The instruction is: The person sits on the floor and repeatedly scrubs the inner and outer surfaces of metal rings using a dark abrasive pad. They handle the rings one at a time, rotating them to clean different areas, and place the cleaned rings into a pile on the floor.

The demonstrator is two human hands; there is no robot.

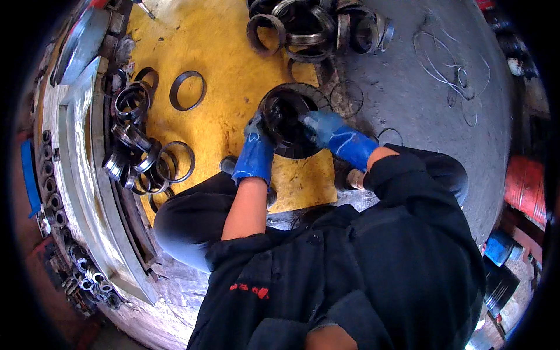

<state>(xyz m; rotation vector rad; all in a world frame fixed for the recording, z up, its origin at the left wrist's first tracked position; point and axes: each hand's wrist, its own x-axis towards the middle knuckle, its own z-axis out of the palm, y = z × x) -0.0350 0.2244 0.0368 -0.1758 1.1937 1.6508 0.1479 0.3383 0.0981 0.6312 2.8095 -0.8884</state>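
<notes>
Workshop floor of grey concrete (408,87), partly covered by a worn yellow sheet (233,70), is forming the working surface. At its near edge a dark, round, dished part with a ribbed rim (286,119) is sitting on the sheet, straddling the boundary with the bare concrete. The left hand (255,153), in a blue glove, is closing around the part's left rim; the right hand (335,135), also gloved in blue, is gripping the right rim with the fingers curling over the inner edge. The part is looking like thick, stiff metal, so it is probably heavy and rigid; its dark surface may be greasy and slippery, and the opposed two-handed grip on the rim seems the soundest hold. Beyond it, a heap of steel rings (318,26) is lying at the far edge, a single dark ring (187,90) is resting flat on the yellow sheet, and a cluster of shinier rings (140,151) is piling up at the left. Thin wire loops (449,70) are trailing over the concrete. As for packaging, a red drum-like container (525,186) and a blue can (500,248) are standing at the right margin; no readable labels are showing.
</notes>
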